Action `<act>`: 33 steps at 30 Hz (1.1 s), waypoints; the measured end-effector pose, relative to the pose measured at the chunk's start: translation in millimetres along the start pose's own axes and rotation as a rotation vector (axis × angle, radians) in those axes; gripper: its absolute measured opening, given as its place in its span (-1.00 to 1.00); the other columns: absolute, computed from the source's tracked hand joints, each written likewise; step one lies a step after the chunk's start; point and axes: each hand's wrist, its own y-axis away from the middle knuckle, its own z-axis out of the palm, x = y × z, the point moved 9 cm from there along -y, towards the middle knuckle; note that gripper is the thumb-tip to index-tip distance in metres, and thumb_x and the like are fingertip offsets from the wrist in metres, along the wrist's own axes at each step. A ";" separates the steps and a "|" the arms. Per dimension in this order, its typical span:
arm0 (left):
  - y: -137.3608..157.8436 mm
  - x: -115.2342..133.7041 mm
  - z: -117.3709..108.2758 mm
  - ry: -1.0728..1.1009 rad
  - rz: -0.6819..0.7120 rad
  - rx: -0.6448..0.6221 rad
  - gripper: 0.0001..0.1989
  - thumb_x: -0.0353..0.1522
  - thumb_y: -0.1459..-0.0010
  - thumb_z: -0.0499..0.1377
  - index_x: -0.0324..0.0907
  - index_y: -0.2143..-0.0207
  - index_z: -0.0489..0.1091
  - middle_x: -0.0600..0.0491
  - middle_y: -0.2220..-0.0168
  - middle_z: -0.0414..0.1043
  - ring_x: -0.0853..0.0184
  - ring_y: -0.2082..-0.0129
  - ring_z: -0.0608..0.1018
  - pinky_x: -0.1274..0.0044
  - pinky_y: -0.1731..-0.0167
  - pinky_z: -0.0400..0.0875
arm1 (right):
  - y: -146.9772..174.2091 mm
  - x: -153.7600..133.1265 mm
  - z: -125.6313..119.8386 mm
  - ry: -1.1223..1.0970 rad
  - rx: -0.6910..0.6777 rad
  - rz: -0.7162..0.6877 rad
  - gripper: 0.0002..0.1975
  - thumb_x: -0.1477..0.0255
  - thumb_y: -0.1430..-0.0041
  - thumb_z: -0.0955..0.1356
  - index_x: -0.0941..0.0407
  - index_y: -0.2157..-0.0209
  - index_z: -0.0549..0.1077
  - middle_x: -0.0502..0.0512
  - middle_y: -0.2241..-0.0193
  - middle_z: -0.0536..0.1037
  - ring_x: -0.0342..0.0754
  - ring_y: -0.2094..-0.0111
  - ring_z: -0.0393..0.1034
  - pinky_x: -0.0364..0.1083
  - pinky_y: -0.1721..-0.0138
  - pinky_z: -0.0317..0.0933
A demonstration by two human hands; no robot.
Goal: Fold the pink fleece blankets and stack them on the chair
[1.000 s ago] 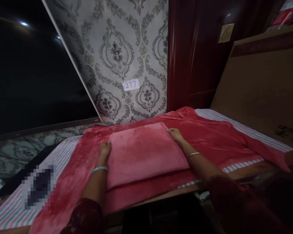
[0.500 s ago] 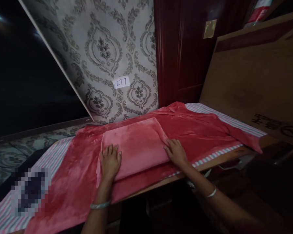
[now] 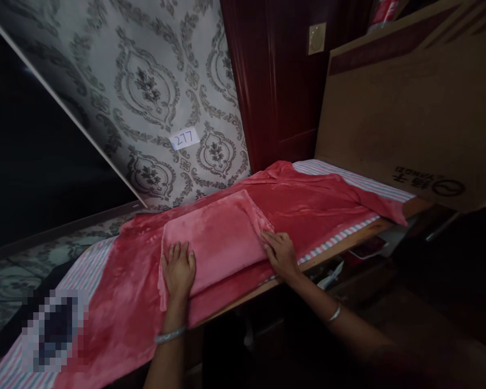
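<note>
A folded pink fleece cloth [image 3: 218,232] lies on a larger spread-out red plush garment [image 3: 311,200]. My left hand [image 3: 179,270] presses flat on the left end of the folded cloth, fingers stretched out. At its right edge, my right hand [image 3: 282,255] pinches the cloth's side between thumb and fingers. The cloth's right edge looks loose and crumpled there. A sleeve-like end of the red garment reaches toward the table's right corner, while its left part hangs over the front edge.
A striped sheet [image 3: 93,265] covers the wooden table [image 3: 332,249]. A large cardboard box [image 3: 405,108] stands at the right, a dark screen [image 3: 44,146] at the left. Behind are a patterned wall [image 3: 157,70] with a paper label [image 3: 185,139] and a dark red door [image 3: 275,81].
The camera view has shifted, so the scene sits further left. Both hands stay on the folded cloth, at nearly the same places along its edges.
</note>
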 end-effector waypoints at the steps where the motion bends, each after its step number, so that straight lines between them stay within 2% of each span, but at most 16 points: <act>1: 0.0 -0.1 -0.4 0.008 0.002 0.010 -0.51 -0.31 -0.36 -0.08 -0.32 -0.19 0.41 -0.26 -0.22 0.39 -0.01 -0.28 0.36 0.06 -0.30 0.08 | 0.2 5.1 -2.2 -0.069 0.020 0.032 -0.66 0.39 -0.33 0.23 0.08 0.01 0.57 0.19 0.08 0.61 0.10 0.09 0.40 0.11 0.02 0.28; 5: 0.2 -1.2 -2.1 0.038 0.001 0.045 -0.51 -0.31 -0.36 -0.09 -0.32 -0.16 0.43 -0.24 -0.20 0.41 0.02 -0.26 0.38 0.08 -0.31 0.09 | 1.1 45.0 -7.4 -0.284 0.091 0.305 -0.67 0.33 -0.30 0.21 0.10 0.13 0.57 0.19 0.19 0.63 0.07 0.15 0.49 0.05 0.08 0.34; 7: 0.6 -1.6 -2.4 0.045 -0.001 0.052 -0.51 -0.30 -0.36 -0.09 -0.32 -0.15 0.44 -0.24 -0.20 0.42 0.02 -0.26 0.39 0.08 -0.30 0.10 | -1.1 64.5 -4.3 -0.307 0.065 0.420 -0.66 0.33 -0.23 0.23 0.12 0.11 0.55 0.19 0.20 0.63 0.06 0.18 0.50 0.03 0.11 0.36; 9: 0.8 -1.8 -2.3 0.051 0.000 0.054 -0.51 -0.30 -0.35 -0.09 -0.32 -0.15 0.44 -0.25 -0.19 0.43 0.02 -0.25 0.39 0.08 -0.30 0.11 | -7.4 77.5 0.4 -0.295 0.018 0.466 -0.66 0.36 -0.11 0.26 0.12 0.12 0.53 0.17 0.22 0.62 0.04 0.20 0.50 0.01 0.13 0.36; 13: 0.9 -2.1 -3.0 0.063 0.003 0.066 -0.51 -0.30 -0.35 -0.08 -0.32 -0.15 0.45 -0.25 -0.18 0.43 0.01 -0.25 0.40 0.08 -0.30 0.09 | -23.2 89.4 10.2 -0.264 -0.054 0.465 -0.78 0.42 0.07 0.31 0.08 0.35 0.54 0.06 0.40 0.60 -0.02 0.35 0.44 -0.08 0.27 0.31; 15: 0.8 -2.5 -2.8 0.072 0.001 0.070 -0.52 -0.30 -0.34 -0.07 -0.31 -0.15 0.45 -0.25 -0.18 0.43 0.02 -0.25 0.40 0.08 -0.31 0.09 | -28.3 90.8 15.2 -0.261 -0.091 0.455 -0.87 0.42 0.10 0.31 0.07 0.46 0.50 0.00 0.53 0.53 -0.06 0.46 0.38 -0.12 0.36 0.25; 17: 0.7 -3.4 -2.1 0.080 -0.002 0.068 -0.52 -0.30 -0.34 -0.07 -0.31 -0.15 0.44 -0.24 -0.19 0.42 0.02 -0.26 0.39 0.09 -0.31 0.09 | -30.6 90.6 16.8 -0.266 -0.108 0.442 -0.91 0.41 0.10 0.31 0.07 0.52 0.46 -0.03 0.57 0.49 -0.07 0.48 0.35 -0.14 0.40 0.20; 23: 0.4 -4.6 -1.8 0.081 0.005 0.068 -0.51 -0.29 -0.34 -0.08 -0.30 -0.14 0.45 -0.24 -0.19 0.43 0.02 -0.25 0.39 0.09 -0.30 0.10 | -23.9 91.5 8.2 -0.308 -0.087 0.436 -0.82 0.27 -0.05 0.30 0.08 0.46 0.43 -0.03 0.57 0.44 -0.08 0.47 0.28 -0.14 0.40 0.16; 28: 1.0 -5.8 -1.3 0.105 -0.017 0.057 -0.52 -0.28 -0.34 -0.08 -0.27 -0.15 0.44 -0.21 -0.20 0.42 0.05 -0.27 0.38 0.10 -0.32 0.06 | -21.6 93.0 9.4 -0.393 -0.154 0.445 -0.68 0.15 -0.13 0.25 0.07 0.53 0.36 -0.03 0.60 0.39 -0.10 0.52 0.28 -0.14 0.46 0.19; 30: 1.1 -5.7 -0.6 0.110 -0.023 0.051 -0.51 -0.28 -0.34 -0.08 -0.28 -0.15 0.44 -0.23 -0.20 0.42 0.03 -0.26 0.38 0.09 -0.32 0.06 | -23.0 96.8 10.9 -0.412 -0.180 0.464 -0.68 0.17 -0.16 0.21 0.09 0.45 0.41 -0.05 0.62 0.38 -0.11 0.59 0.25 -0.15 0.53 0.18; 33: 1.1 -4.8 -1.4 0.105 -0.017 0.060 -0.51 -0.29 -0.34 -0.08 -0.29 -0.15 0.44 -0.24 -0.20 0.42 0.02 -0.25 0.39 0.07 -0.30 0.08 | -28.4 102.6 13.9 -0.409 -0.210 0.481 -0.64 0.31 -0.11 0.22 0.13 0.12 0.48 -0.11 0.64 0.40 -0.12 0.67 0.21 -0.16 0.59 0.15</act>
